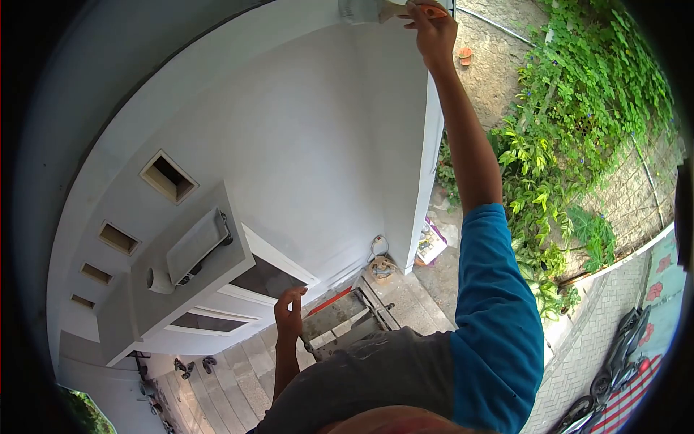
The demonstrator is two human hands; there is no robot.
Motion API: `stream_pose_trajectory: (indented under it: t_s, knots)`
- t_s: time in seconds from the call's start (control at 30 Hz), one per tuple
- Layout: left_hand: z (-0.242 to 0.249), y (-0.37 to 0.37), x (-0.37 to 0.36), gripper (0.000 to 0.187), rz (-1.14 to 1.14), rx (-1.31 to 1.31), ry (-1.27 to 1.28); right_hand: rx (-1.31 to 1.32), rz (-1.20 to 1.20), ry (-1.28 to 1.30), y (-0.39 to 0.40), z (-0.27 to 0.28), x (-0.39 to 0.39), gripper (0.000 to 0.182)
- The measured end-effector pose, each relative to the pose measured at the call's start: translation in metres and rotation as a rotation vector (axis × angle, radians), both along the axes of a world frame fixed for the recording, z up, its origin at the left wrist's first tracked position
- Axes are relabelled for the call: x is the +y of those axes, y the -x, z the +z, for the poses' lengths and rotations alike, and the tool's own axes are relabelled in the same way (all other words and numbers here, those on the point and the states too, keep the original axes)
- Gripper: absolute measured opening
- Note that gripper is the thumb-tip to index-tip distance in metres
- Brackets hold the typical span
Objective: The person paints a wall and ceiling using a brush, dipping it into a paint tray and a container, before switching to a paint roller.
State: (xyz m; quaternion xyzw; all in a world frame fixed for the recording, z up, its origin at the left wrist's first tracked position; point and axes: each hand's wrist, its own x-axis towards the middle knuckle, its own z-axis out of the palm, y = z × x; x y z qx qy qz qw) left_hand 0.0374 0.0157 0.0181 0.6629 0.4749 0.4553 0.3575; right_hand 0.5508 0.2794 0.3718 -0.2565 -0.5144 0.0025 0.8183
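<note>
Up at the top of the view, my right hand (pixel 434 32) is closed round the orange handle of a wide paintbrush (pixel 389 10). The brush's pale head lies against the upper part of the white wall (pixel 303 108), close to its right-hand corner. My left hand (pixel 289 307) is held low in front of my body, fingers loosely bent and apart, with nothing visible in it. Below and behind it are a window opening (pixel 266 277) and a platform with a red bar (pixel 329 302).
A grey ledge (pixel 217 253) juts from the wall, bearing a white tray (pixel 196 246) and a white cup-like container (pixel 160 280). Square wall openings (pixel 169 176) run along the left. Tiled floor (pixel 231 376) lies far below. Plants (pixel 585 94) and a parked motorcycle (pixel 614 362) are at right.
</note>
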Motion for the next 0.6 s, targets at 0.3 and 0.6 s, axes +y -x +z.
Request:
stream_pose_trajectory:
  t_s: [0.3,0.6]
  knots:
    - [-0.001,-0.007,0.001,0.021,-0.001,0.024,0.026,0.097,-0.201,-0.007,-0.141,0.018,-0.009,0.017]
    - [0.006,-0.014,0.007,0.021,-0.036,-0.003,0.028,-0.174,-0.321,0.055,-0.159,0.045,-0.015,0.019]
